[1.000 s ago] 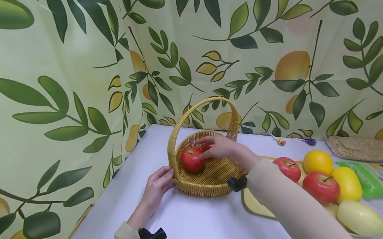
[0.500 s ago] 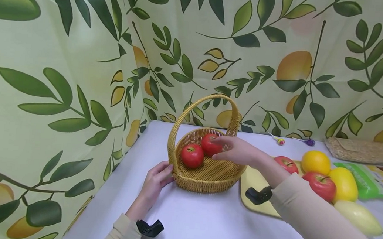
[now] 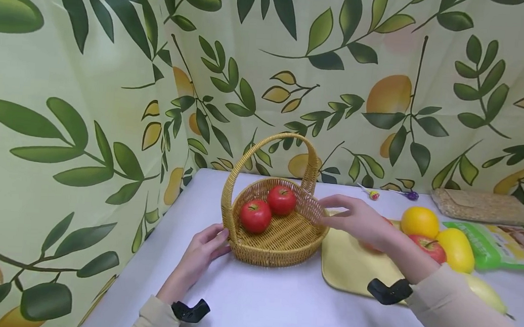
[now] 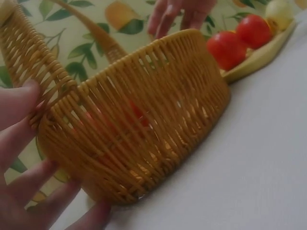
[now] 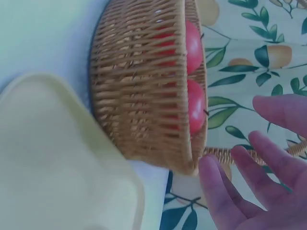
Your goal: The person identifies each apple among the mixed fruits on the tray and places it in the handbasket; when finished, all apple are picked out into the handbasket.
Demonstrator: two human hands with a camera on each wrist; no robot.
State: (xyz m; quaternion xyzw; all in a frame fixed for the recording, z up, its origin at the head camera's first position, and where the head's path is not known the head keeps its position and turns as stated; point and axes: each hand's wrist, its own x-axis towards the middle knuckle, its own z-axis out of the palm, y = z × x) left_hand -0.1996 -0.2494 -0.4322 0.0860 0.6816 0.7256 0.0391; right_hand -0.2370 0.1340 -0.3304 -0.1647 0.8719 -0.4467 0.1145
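While my left hand (image 3: 201, 253) presses flat on the basket (image 3: 279, 246), two apples (image 3: 268, 208) sit inside. My right hand (image 3: 360, 221), empty and spread, hangs at 3 o'clock over more fruit (image 3: 436, 239).

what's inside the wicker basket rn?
Two red apples sit side by side in the wicker basket. The basket floor beneath them is covered; nothing else shows inside.

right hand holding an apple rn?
No. The right hand is open and empty beside the basket; both apples lie inside it.
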